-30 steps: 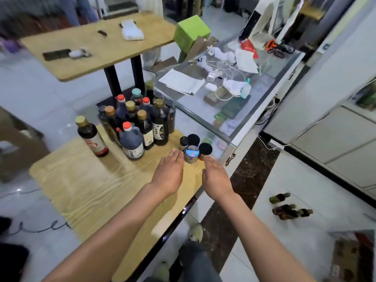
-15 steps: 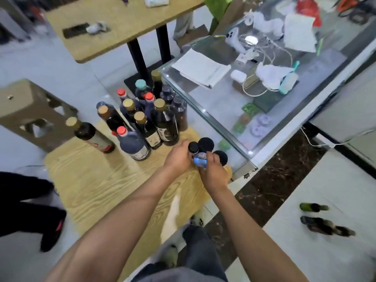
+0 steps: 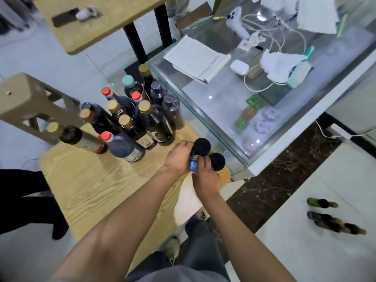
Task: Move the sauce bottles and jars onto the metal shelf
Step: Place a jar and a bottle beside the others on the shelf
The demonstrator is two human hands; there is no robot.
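Several dark sauce bottles (image 3: 150, 123) with red, gold and teal caps stand clustered on a low wooden table (image 3: 85, 192). At the table's right corner are small jars: two with black lids (image 3: 201, 146) (image 3: 217, 161) and one with a blue lid (image 3: 193, 164). My left hand (image 3: 179, 156) wraps the jars from the left, over a small one I cannot make out. My right hand (image 3: 206, 177) grips the blue-lidded jar from the front. No metal shelf is in view.
A glass counter (image 3: 234, 110) with papers, cables and a white case borders the table on the right. A beige stool (image 3: 30, 106) stands at left, a second wooden table (image 3: 105, 19) behind. Three bottles (image 3: 333, 218) lie on the white floor at right. A person's dark legs (image 3: 24, 198) at left.
My hands went from hovering flat near the jars to closing around them. The camera has moved nearer and tilted down over the table.
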